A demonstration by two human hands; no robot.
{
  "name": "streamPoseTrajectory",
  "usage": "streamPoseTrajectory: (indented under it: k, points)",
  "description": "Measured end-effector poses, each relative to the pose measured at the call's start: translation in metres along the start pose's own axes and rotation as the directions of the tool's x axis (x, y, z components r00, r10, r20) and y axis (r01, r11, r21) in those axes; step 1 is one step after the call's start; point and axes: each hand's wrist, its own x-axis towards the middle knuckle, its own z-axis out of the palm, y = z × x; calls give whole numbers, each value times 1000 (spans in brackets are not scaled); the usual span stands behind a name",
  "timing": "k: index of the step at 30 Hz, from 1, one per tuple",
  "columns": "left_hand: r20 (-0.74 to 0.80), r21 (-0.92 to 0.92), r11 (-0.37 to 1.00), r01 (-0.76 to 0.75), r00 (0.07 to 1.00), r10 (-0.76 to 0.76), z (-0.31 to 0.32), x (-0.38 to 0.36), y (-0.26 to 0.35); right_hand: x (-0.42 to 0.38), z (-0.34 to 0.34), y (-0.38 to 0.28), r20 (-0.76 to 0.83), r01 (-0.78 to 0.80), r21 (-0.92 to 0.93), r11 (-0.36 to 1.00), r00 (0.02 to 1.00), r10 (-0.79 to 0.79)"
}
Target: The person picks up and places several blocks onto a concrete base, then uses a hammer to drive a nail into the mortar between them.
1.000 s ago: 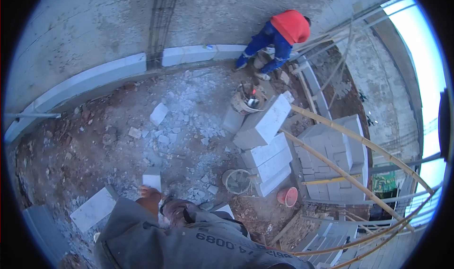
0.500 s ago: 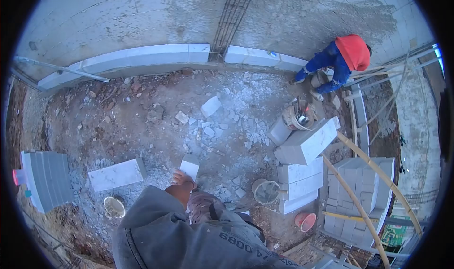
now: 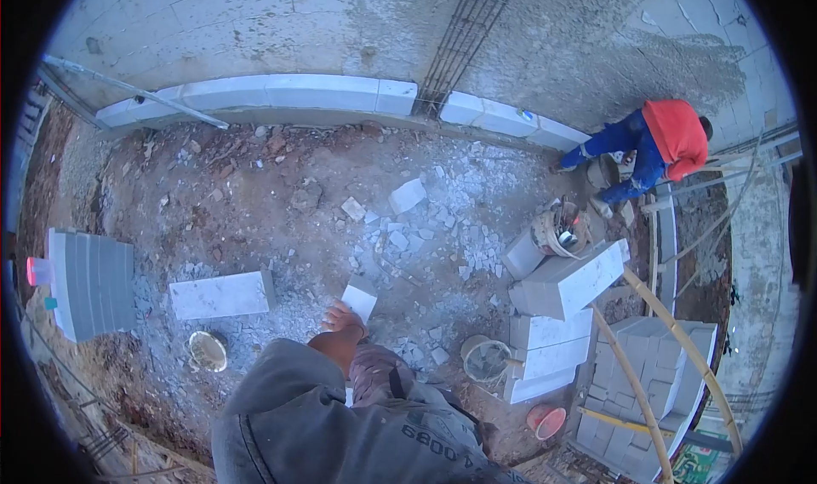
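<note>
Block piece (image 3: 359, 300) lay on rubble at 12 o'clock of hand (image 3: 342, 320) | hand gripped its near edge, fingers curled | other hand unseen | judged light, stiff, crumbly; best held by both long edges.

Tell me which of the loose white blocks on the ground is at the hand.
The small block piece right at the fingertips of the hand. The long block lies off to its side, and another piece lies farther away, toward the wall.

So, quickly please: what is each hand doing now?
Left: hand touching the small block piece; grip cannot be told.
Right: not in view.
</note>
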Motion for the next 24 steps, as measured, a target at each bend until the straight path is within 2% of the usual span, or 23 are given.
streamPoseTrajectory:
  k: [2,3,6,9,13,18,24]
  points:
    - [-20,-12,1000,18,1000,-18,5,5,0,8,10,21,-107,145,-316,938,977,-187]
    - [-15,-9,1000,7,1000,-7,7,6,0,8,10,34,-96,136,-310,941,980,-174]
    - [-19,-29,999,23,1000,-23,3,5,-1,20,0,24,-8,58,-220,974,998,-61]
    - [36,-1,1000,-22,999,22,-10,-5,-3,40,-13,8,63,17,-211,977,998,-4]
    - [-43,-42,999,-7,999,6,-4,-5,-2,77,-35,-7,102,35,-246,969,995,-10]
    - [-154,-48,999,25,988,-32,40,34,5,125,-59,-34,137,101,-276,956,988,-65]
    - [-36,-79,996,-44,999,41,6,7,-6,167,-72,-63,161,133,-304,943,983,-87]
